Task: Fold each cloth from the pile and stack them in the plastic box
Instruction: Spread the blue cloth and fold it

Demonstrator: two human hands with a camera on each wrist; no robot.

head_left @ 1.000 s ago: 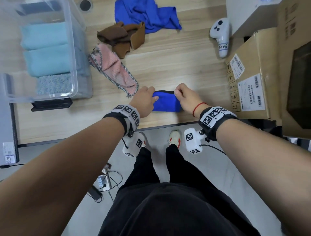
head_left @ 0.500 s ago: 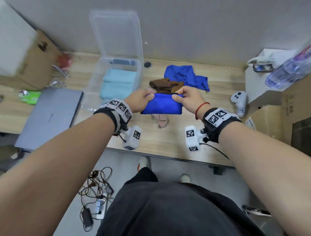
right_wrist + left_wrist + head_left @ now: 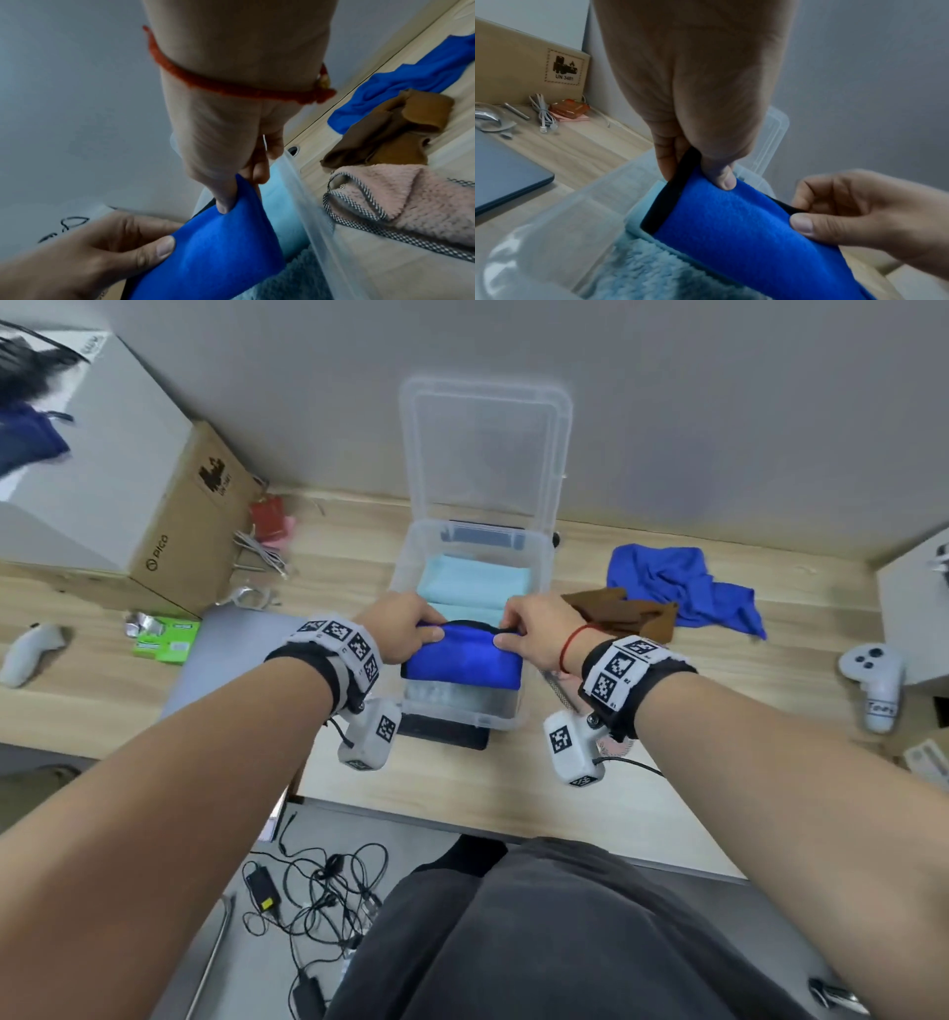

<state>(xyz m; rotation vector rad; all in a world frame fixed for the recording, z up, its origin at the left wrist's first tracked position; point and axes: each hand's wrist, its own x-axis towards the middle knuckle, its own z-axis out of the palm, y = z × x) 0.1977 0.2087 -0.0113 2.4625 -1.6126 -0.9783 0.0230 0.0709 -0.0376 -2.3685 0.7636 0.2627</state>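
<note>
Left hand (image 3: 400, 629): pinches the folded blue cloth (image 3: 462, 662) at its left top corner.
Right hand (image 3: 539, 631): pinches the right top corner.
Cloth: hangs between both hands, over the plastic box (image 3: 464, 719).
Beyond the right hand: brown cloth (image 3: 624, 616), loose blue cloth (image 3: 678, 585).

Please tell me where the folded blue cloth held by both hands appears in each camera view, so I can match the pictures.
Head: folded blue cloth at centre, over the near part of the plastic box.
Left wrist: lower centre to right, under the left hand.
Right wrist: bottom centre, under the right hand.
Shared landmark: the light blue folded cloth inside the box.
</note>
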